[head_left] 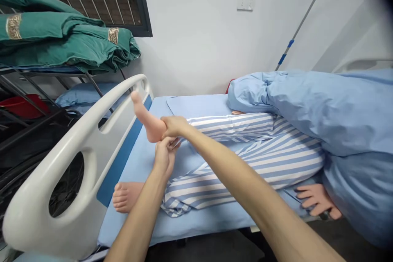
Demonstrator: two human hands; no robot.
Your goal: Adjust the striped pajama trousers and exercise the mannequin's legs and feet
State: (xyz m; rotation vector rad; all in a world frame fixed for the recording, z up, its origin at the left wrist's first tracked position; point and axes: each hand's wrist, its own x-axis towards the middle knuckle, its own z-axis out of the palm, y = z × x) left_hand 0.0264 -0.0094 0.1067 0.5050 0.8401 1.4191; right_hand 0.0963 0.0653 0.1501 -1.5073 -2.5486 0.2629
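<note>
A care manikin lies on the bed in blue-and-white striped trousers (245, 131). Its far foot (153, 125) is lifted off the sheet, toes pointing up. Around the ankle of that leg my right hand (174, 126) is closed from above. Just below it, my left hand (165, 153) is closed at the underside of the same ankle and trouser cuff; its fingertips are partly hidden. The near foot (127, 196) rests on the sheet, partly covered by my left forearm. At the right edge of the bed lies the manikin's hand (319, 199), fingers spread.
A white footboard (89, 147) with cut-out holes stands at the left. A blue quilt (307, 106) covers the manikin's upper part. Folded green bedding (61, 41) sits on a metal rack. Behind the bed are an IV pole (290, 43) and a wall socket (245, 3).
</note>
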